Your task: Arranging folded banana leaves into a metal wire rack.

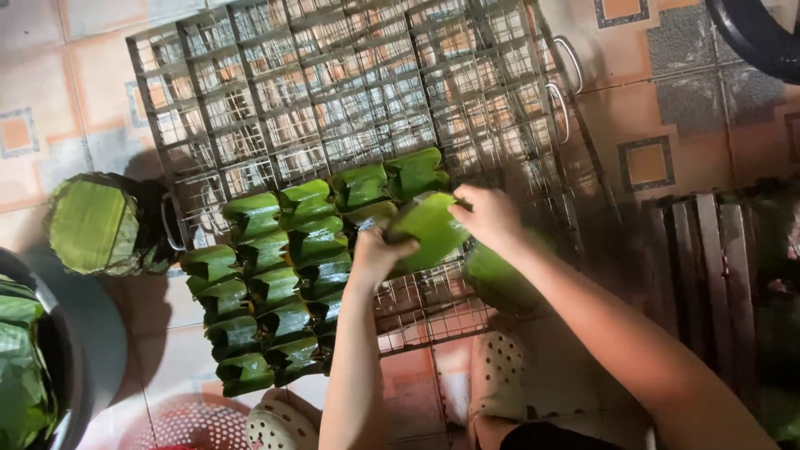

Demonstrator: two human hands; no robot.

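Two hands meet over one green leaf-wrapped parcel in the head camera, our only view. We see the left hand gripping the parcel's lower left end, fingers curled round it, while the right hand closes on its upper right end, fingertips pressed to the folded leaf. The parcel lies between the two hands, tilted, just above the wire grid rack and touching both sets of fingers — neither hand is spread wide.

Beside the left hand, three rows of filled leaf parcels stand packed in the rack's cells, running from the near left corner up toward the held parcel; the last ones sit just beside it. The rest of the rack's cells show tiled floor through them. Under the right forearm we make out another green leaf parcel, partly hidden.

At the left edge a stack of round-cut leaves rests on the floor, and a dark basin with more leaves sits nearer us. Perforated pale clogs show at the bottom — one by the left elbow.
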